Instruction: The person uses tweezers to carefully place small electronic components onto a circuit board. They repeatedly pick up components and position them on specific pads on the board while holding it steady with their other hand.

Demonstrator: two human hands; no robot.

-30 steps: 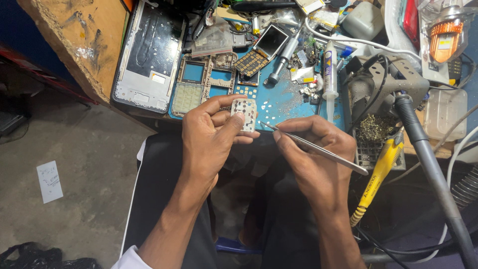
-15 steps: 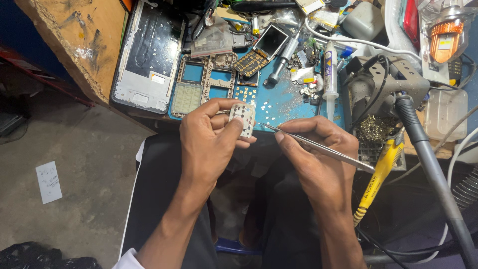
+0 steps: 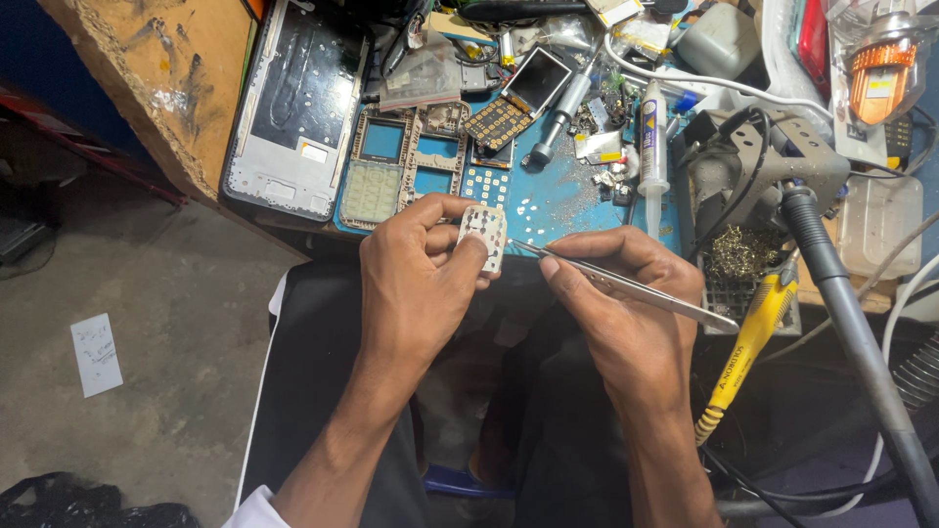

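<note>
My left hand (image 3: 416,284) pinches a small white keypad sheet (image 3: 484,233) with rows of round contacts, held upright just in front of the blue work mat (image 3: 558,200). My right hand (image 3: 626,313) grips slim metal tweezers (image 3: 626,286). Their tip touches the right edge of the keypad sheet, and the long end sticks out to the right past my knuckles. Both hands hover over my lap, close to the bench's front edge.
The bench holds a white phone frame (image 3: 298,108), several phone housings (image 3: 406,161), a keypad board (image 3: 499,122), a white tube (image 3: 652,132), a soldering stand with brass wool (image 3: 743,254), a yellow-handled tool (image 3: 748,352) and a grey arm (image 3: 851,332). A paper scrap (image 3: 96,354) lies on the floor.
The tweezers' tip has crept left until it meets the keypad sheet's edge. My left hand keeps the sheet almost still.
</note>
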